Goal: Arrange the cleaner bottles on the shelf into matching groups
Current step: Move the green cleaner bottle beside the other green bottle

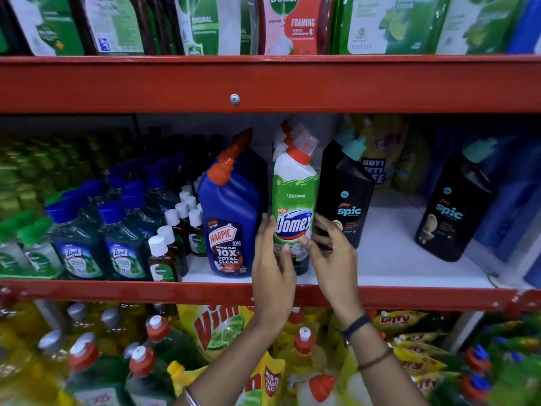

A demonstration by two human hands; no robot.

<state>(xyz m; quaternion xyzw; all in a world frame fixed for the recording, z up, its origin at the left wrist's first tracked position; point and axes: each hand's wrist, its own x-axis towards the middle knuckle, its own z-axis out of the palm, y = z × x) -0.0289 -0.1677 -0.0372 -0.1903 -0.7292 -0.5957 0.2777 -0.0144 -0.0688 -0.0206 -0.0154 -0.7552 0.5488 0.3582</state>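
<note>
A white and green Domex bottle (294, 197) with a red cap stands on the middle shelf (409, 259), with more Domex bottles lined up behind it. My left hand (272, 259) grips its lower left side. My right hand (332, 250) presses on its lower right side, fingers also against the black Spic bottle (347, 197) beside it. A blue Harpic bottle (231, 221) stands just left of the Domex. A second black Spic bottle (455, 206) stands apart at the right.
Small Dettol and Lizol bottles (117, 238) crowd the shelf's left part. Yellow pouches (389, 150) sit at the back right. Red shelf beams (263, 83) run above and below. Dish-wash bottles and Vim pouches (222, 326) fill the shelf underneath.
</note>
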